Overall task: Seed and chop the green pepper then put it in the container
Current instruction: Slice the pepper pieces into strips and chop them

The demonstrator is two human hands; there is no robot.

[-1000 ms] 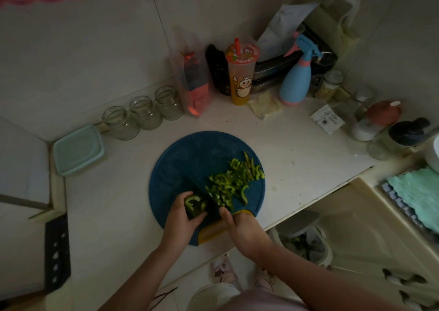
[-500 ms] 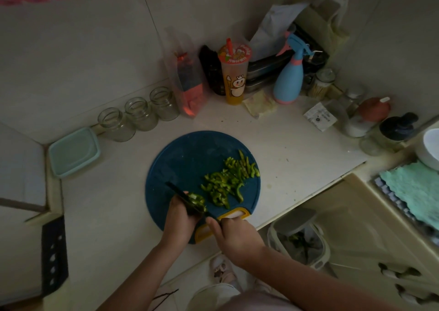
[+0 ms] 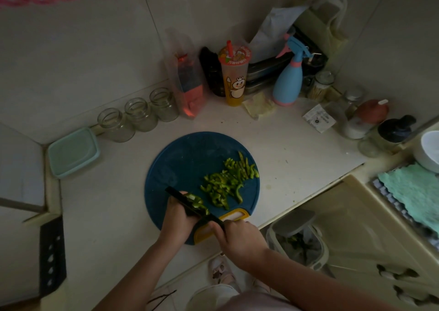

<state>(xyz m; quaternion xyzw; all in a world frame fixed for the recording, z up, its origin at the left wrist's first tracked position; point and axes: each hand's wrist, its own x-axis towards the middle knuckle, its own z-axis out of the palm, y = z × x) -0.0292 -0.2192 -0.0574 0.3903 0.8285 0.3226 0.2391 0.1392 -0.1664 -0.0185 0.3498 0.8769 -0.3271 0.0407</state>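
Note:
A round blue cutting board (image 3: 187, 161) lies on the counter, its yellow handle at the near edge. A pile of chopped green pepper strips (image 3: 228, 180) covers its right half. My left hand (image 3: 177, 218) holds down the remaining pepper piece (image 3: 197, 202) at the board's near side. My right hand (image 3: 237, 235) grips the handle of a dark knife (image 3: 190, 203), whose blade lies against that piece. A pale green lidded container (image 3: 72, 151) sits at the far left of the counter, apart from both hands.
Three empty glass jars (image 3: 140, 114) line the back wall. A drink cup (image 3: 234, 75), a blue spray bottle (image 3: 288, 82) and condiment jars (image 3: 370, 118) crowd the back right corner. A bin (image 3: 299, 241) with scraps stands below the counter edge. A knife block (image 3: 52, 253) sits at left.
The knife has shifted left along the pepper piece, slicing further into it. My left hand has drawn back toward the near edge, and the uncut piece is smaller.

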